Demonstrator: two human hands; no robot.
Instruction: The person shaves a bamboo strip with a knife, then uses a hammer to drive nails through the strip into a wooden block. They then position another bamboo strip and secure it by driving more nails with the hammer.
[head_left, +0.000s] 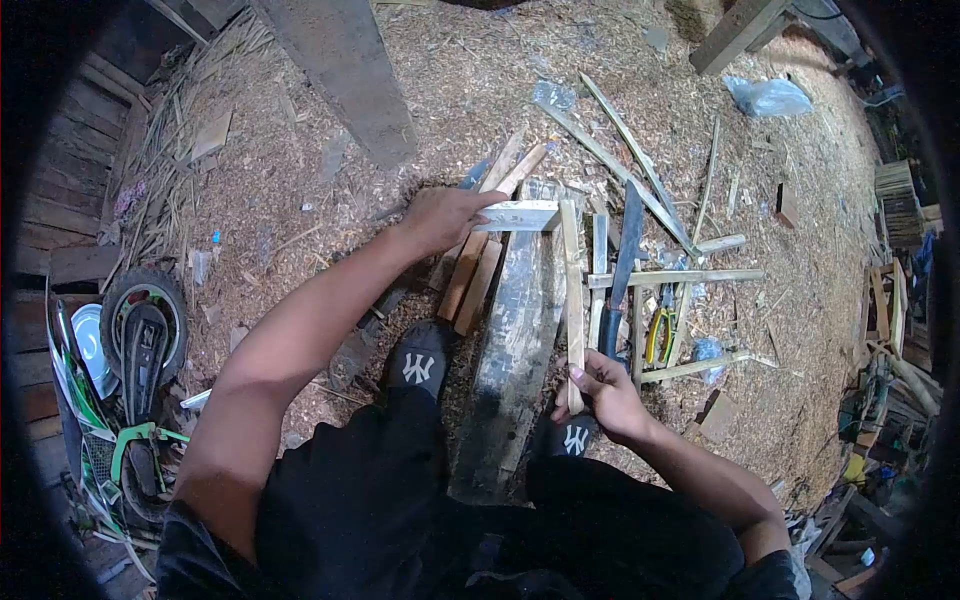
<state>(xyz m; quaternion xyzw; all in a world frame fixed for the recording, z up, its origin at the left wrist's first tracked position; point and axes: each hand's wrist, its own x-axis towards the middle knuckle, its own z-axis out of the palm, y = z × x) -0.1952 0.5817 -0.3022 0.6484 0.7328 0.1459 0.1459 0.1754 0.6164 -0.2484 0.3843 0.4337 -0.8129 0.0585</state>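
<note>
My left hand (445, 218) is closed on the left end of a short pale wooden block (517, 214), which lies crosswise over a worn timber beam (515, 340) between my feet. A thin wooden strip (573, 290) runs lengthwise from the block's right end toward me. The fingers of my right hand (608, 395) pinch the strip's near end. Just right of the strip lies a machete (626, 245) with a dark handle. Beyond it, yellow-handled pliers (660, 335) rest among the sticks. Several wooden pieces (472, 280) lie beside the beam, below my left hand.
Wood shavings cover the ground (470, 90). Long wooden strips (630, 160) cross each other at the right. A post (345, 80) rises at upper left, a small motorbike (140, 390) stands at left, and a plastic bag (768, 97) lies at upper right.
</note>
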